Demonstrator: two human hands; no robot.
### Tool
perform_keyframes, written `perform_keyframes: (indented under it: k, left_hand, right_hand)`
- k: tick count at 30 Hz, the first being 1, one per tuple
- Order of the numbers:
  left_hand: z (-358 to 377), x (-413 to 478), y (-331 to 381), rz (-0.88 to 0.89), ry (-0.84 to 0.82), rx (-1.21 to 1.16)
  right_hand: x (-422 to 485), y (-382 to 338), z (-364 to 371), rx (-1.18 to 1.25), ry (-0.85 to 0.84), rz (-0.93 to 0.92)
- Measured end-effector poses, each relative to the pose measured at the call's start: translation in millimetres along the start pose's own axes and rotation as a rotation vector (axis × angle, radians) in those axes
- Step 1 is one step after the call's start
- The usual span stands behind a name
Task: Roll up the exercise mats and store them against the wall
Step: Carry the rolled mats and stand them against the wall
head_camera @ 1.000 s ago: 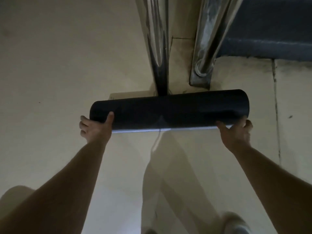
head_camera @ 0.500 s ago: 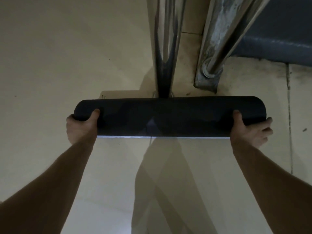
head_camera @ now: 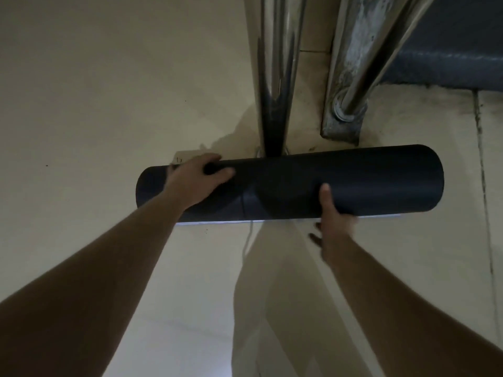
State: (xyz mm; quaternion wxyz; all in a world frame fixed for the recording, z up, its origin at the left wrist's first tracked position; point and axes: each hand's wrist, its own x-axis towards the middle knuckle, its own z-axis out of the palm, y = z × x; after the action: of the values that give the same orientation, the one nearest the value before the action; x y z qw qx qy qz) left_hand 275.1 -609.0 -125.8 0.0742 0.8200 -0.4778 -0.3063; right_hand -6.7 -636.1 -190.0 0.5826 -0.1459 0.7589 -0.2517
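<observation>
A dark rolled-up exercise mat [head_camera: 367,180] is held crosswise in front of me, above a pale floor. My left hand [head_camera: 194,178] lies over the top of the roll near its left end, fingers wrapped over its far side. My right hand [head_camera: 333,216] grips the roll from below, right of the middle, with the thumb up on the near face and the fingers hidden underneath. A thin pale edge shows along the roll's lower side.
Two shiny metal posts [head_camera: 275,77] [head_camera: 381,50] rise just beyond the mat, the right one set in a grimy base [head_camera: 343,123]. A dark blue surface [head_camera: 457,44] lies at the far right. Pale floor [head_camera: 81,104] spreads to the left.
Both hands have shifted inward along the roll. The left hand moved from the end to on top of it. The right hand slid left, under the roll.
</observation>
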Motion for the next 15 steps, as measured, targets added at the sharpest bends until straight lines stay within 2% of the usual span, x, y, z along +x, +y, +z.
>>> perform_keyframes:
  k: [1, 3, 6, 8, 10, 11, 15]
  left_hand:
    - [4.3, 11.1, 15.4, 0.059, -0.139, 0.101]
    - [15.8, 27.8, 39.7, 0.126, -0.277, 0.278]
    - [23.1, 34.9, 55.3, 0.094, -0.301, 0.414]
    - [24.5, 20.6, 58.7, 0.022, -0.455, 0.437]
    - [42.5, -11.0, 54.0, -0.076, -0.683, 0.336]
    - [57.4, -30.9, 46.9, -0.114, -0.738, 0.259]
    - [103.8, -102.6, 23.6, -0.256, -0.587, -0.183]
  right_hand:
    - [-6.4, 8.5, 13.7, 0.071, -0.101, 0.047]
    - [-12.4, 16.6, 37.8, 0.194, -0.159, 0.104]
    - [-20.7, 16.2, 53.6, 0.380, -0.126, 0.141]
    - [-31.9, 25.7, 41.9, 0.359, -0.088, 0.155]
    - [-47.9, 52.6, 17.0, 0.230, -0.074, 0.166]
    - [-58.2, 68.9, 5.8, 0.172, -0.082, 0.156]
    - [-80.4, 111.9, -13.9, 0.128, -0.135, 0.143]
